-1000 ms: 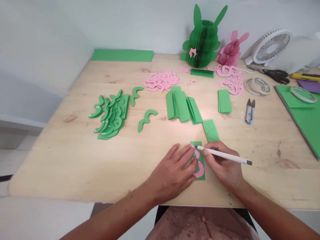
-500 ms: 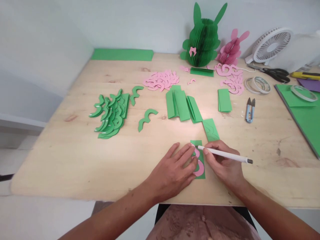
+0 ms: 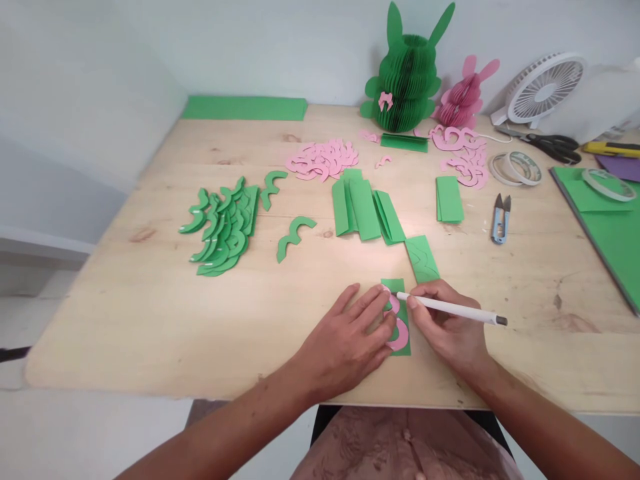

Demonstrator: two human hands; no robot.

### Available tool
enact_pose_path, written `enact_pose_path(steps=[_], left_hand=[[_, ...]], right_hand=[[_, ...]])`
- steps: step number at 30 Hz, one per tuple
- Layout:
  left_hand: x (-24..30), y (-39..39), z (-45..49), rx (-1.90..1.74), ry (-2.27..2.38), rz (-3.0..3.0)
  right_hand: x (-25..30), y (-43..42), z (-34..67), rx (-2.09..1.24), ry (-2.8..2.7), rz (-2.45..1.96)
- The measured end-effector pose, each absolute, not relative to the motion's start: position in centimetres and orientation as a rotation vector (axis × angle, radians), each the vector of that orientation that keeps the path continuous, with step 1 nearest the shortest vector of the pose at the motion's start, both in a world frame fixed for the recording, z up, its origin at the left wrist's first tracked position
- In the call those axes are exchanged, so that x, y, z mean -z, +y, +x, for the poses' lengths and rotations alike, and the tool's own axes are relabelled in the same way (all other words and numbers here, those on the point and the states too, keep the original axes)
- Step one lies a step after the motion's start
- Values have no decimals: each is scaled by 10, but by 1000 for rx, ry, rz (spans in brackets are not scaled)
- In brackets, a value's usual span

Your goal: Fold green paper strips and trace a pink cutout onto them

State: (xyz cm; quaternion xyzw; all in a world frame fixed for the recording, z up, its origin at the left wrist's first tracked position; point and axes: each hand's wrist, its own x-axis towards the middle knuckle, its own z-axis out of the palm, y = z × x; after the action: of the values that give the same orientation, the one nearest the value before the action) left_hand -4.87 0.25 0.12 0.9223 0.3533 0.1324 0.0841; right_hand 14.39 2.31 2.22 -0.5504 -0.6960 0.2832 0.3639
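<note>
My left hand (image 3: 350,333) lies flat with its fingers apart, pressing a pink curved paper cutout (image 3: 400,335) onto a green paper rectangle (image 3: 406,313) near the table's front edge. My right hand (image 3: 450,330) is closed around a white pen (image 3: 455,308), whose tip meets the paper at the cutout's upper edge. Just beyond lies another green paper piece (image 3: 423,259) with curved lines drawn on it. Folded green papers (image 3: 363,210) sit farther up. My left fingers hide part of the cutout.
Stacked green wavy cutouts (image 3: 227,227) lie left, pink cutouts (image 3: 323,160) behind. A green honeycomb paper rabbit (image 3: 407,83), a pink one (image 3: 460,100) and a white fan (image 3: 543,90) stand at the back. Blue thread snips (image 3: 501,220), tape rolls (image 3: 523,169) and black scissors (image 3: 553,147) lie right.
Both hands stay almost where they were, the left pressing the cutout and the right holding the pen at its upper edge. The view has shifted very slightly.
</note>
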Motion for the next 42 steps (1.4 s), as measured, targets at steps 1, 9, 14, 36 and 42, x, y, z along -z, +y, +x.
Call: enact_pose_path(steps=[1, 9, 14, 36, 42], left_hand=[[-1, 2, -49, -394, 1055, 2750], [0, 2, -49, -388, 1056, 2751], [0, 2, -48, -388, 1058, 2756], [-2, 2, -48, -403, 1061, 2731], [-1, 2, -48, -402, 1065, 2732]], right_hand=[[-22, 23, 144, -724, -1792, -1417], [-22, 22, 143, -714, -1803, -1422], [-21, 22, 144, -696, -1817, -1416], [-26, 20, 146, -664, -1844, -1467], [-29, 18, 146, -662, -1842, -1463]])
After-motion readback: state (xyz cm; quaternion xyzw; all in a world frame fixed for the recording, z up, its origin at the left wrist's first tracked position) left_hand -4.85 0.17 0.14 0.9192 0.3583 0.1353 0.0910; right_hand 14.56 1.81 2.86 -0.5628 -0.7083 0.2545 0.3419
